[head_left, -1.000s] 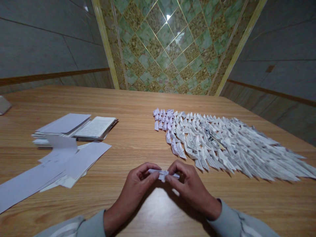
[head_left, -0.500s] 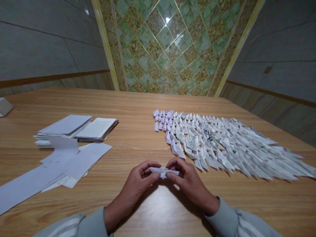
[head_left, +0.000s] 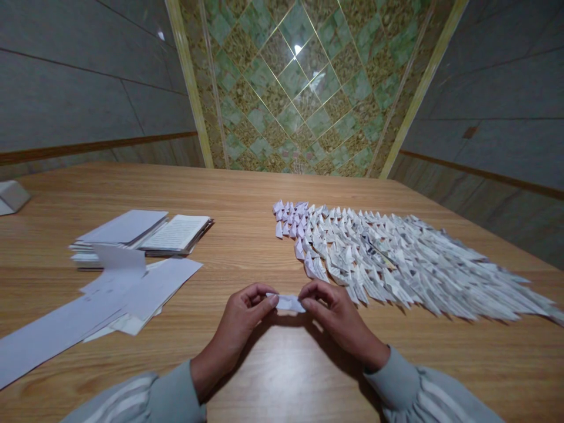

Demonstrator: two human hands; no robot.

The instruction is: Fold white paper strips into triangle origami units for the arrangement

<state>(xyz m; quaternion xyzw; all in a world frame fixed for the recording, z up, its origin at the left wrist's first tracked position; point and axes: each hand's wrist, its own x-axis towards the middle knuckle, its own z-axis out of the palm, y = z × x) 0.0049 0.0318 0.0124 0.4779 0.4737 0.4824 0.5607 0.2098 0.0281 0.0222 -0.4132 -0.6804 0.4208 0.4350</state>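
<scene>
Between my two hands is a small folded piece of pale paper, held just above the table. My left hand pinches its left end between thumb and fingers. At the other end, my right hand grips it the same way, thumb in front. The fingertips partly cover both ends. Just beyond my right hand lie folded paper boats in rows: several pale purple ones at the left edge, and a wide spread of white printed-paper ones stretching to the right.
On the left of the wooden table are loose white sheets, a stack of paper and a printed booklet or page pile. A white box-like object sits at the far left edge. A tiled wall rises behind.
My thumbs have moved apart from the middle of the folded paper to its ends, and more of its flat face shows. The view has tilted slightly.
</scene>
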